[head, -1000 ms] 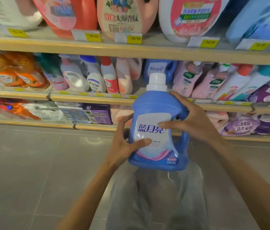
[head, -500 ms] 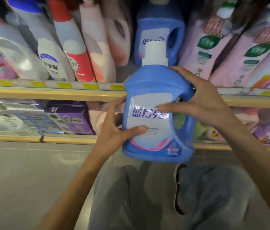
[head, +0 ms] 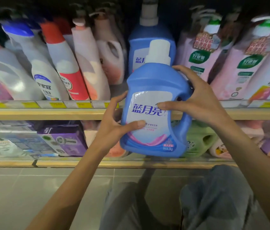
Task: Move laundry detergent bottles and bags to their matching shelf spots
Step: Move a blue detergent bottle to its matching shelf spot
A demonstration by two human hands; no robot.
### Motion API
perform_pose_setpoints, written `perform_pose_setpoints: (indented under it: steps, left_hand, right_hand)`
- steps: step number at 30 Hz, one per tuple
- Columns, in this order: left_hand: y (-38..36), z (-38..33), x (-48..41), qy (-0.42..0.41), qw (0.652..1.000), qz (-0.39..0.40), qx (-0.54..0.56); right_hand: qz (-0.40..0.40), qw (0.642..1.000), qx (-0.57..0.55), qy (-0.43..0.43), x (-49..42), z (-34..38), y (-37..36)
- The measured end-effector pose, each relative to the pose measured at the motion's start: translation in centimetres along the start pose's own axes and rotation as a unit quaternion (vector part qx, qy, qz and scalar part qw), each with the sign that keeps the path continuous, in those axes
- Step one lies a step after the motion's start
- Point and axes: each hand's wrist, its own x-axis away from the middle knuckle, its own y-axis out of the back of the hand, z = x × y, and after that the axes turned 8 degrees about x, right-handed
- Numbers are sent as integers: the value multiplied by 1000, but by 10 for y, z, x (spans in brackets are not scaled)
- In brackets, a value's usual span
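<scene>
— Where is the blue detergent bottle (head: 154,110)?
— In front of the middle shelf (head: 48,113), long axis near upright, cap up, label facing the person.
— And the hands?
— The left hand (head: 112,128) grasps its lower side, the right hand (head: 200,100) its handle side.

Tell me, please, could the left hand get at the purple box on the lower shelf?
Probably, in reach: the purple box sits at the shelf front, just left of the left hand, nothing before it. But that hand grips the blue bottle and must release first.

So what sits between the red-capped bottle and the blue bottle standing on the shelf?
Two things, in the head view: a tall pale pink bottle and a pink jug with a handle.
</scene>
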Motion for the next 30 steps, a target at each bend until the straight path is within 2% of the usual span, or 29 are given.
perform_pose_setpoints:
  steps: [13,19,30]
  left_hand:
    - [17,-15,-59,-56,998,5,-12]
    - [21,-15,-90,-75,997,10,-1]
    - [11,-26,-133,-129,991,-10,17]
  right_hand:
    - [-21,1000,5,4,-60,7,2]
    - [-53,997,44,-29,-82,4,4]
    - [-85,995,57,19,-117,12,23]
